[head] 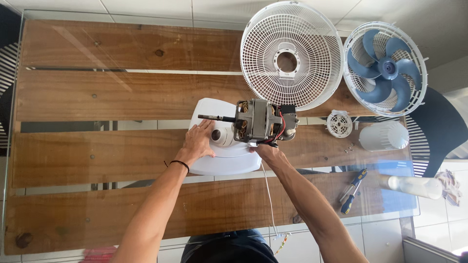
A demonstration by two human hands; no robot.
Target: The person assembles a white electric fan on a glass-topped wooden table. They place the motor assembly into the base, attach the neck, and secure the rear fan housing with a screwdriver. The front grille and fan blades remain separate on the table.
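I see the fan well stripped down. My left hand (197,142) lies flat, fingers spread, on the white fan base (222,160) at the middle of the tabletop (97,156). My right hand (265,152) is closed around the underside of the bare motor (261,121), which stands on the base with its shaft pointing to 9 o'clock. The front grille (291,54) already lies off at 12 o'clock, and the rear grille with the blue blades (385,68) at 2 o'clock. The white motor cover (384,136) and loose screws (349,147) sit at 3 o'clock, a screwdriver (353,185) at 4 (untouched). By my judgement the motor on its base is what is left.
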